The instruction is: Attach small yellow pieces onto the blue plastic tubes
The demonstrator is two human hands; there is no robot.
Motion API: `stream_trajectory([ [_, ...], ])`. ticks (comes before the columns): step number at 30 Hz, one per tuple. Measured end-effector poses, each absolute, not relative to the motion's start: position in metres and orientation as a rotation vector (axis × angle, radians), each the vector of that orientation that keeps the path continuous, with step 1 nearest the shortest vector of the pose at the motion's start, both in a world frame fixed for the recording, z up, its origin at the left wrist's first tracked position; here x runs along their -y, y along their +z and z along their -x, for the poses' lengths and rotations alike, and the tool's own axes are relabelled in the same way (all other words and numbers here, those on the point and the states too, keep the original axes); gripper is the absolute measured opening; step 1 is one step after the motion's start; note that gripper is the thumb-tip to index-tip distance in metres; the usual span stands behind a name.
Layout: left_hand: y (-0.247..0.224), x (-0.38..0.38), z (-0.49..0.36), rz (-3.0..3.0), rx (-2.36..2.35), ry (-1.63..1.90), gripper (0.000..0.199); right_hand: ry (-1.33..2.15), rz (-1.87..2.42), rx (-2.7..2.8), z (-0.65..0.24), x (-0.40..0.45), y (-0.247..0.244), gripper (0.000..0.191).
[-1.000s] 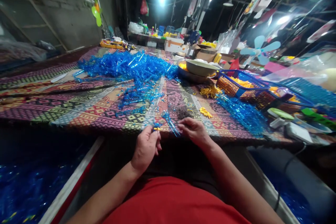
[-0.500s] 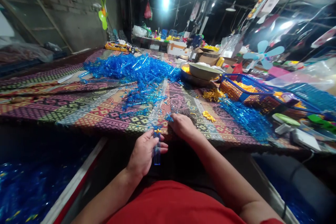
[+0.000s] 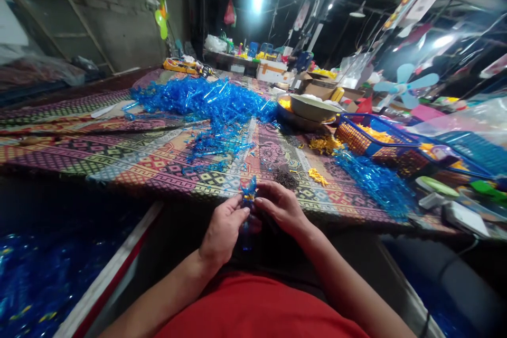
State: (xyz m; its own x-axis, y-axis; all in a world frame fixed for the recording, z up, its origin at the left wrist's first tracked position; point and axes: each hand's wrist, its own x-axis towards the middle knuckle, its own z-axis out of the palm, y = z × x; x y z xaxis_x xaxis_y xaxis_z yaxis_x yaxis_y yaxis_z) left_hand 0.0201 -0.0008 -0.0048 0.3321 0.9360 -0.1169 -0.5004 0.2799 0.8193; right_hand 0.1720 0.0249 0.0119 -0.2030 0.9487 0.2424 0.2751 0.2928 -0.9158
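Half a second earlier the right hand was resting on the cloth, apart from the work. Now the two hands are close together in front of the body and both are at one piece. The left hand (image 3: 222,231) is half closed and grasps a transparent blue plastic piece with a small yellow centre (image 3: 249,196), which is held just above the table edge. The right hand (image 3: 281,207) is also half closed, and its fingers (image 3: 263,191) touch the upper part of this piece. The lower part is mostly hidden behind the fingers.

On the colourful patterned cloth (image 3: 130,161) lies a big heap of blue plastic strips (image 3: 202,103). Near the right hand there is a small heap of dark pieces (image 3: 285,179), and just beside it a small heap of yellow pieces (image 3: 319,177).
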Motion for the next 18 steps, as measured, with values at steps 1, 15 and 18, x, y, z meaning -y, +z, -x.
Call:
stream_trajectory([
  [1,-0.004,0.001,-0.019,-0.743,-0.643,1.045,0.031,0.983,1.112,1.65,-0.173,-0.025,0.012,0.03],
  [15,0.012,0.008,-0.023,-1.052,-0.849,1.152,0.036,1.544,0.849,1.072,-0.179,-0.012,0.009,0.026],
  [18,0.012,0.007,-0.026,-1.076,-0.832,1.147,0.038,1.554,0.842,1.04,-0.177,-0.011,0.01,0.024],
])
